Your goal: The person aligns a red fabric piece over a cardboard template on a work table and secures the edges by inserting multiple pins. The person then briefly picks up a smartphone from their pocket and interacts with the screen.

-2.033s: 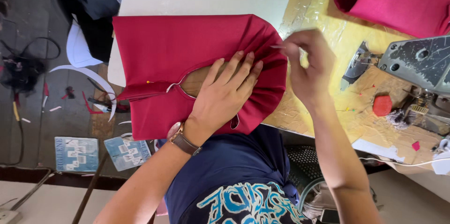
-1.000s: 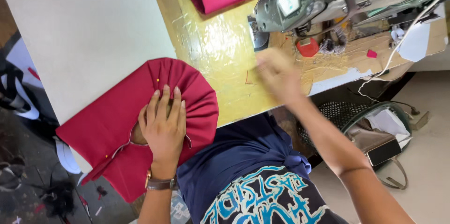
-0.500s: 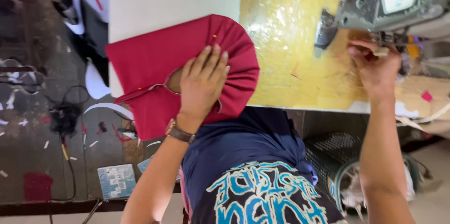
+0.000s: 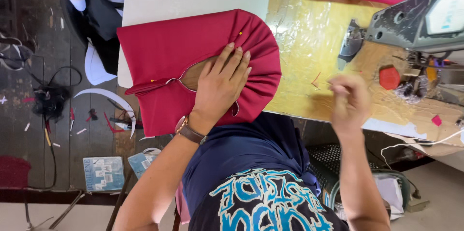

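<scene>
Red pleated fabric [image 4: 193, 52] lies under flat, spread left hand [image 4: 220, 83] fingers [image 4: 237, 62].

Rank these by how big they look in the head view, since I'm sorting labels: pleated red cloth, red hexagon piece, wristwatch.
1. Pleated red cloth, by far the largest.
2. Wristwatch.
3. Red hexagon piece, close to the watch in size, so that order is unsure.

Person wears dark navy T-shirt [image 4: 251, 163] w/ short sleeves, big turquoise-blue graphic lettering outlined in white across the chest. Wristwatch [image 4: 189, 131] on left wrist: brown strap, round rose-gold case. Both forearms bare, no gloves or rings seen on the hands; right hand [image 4: 349, 103] blurred, so detail unclear
</scene>
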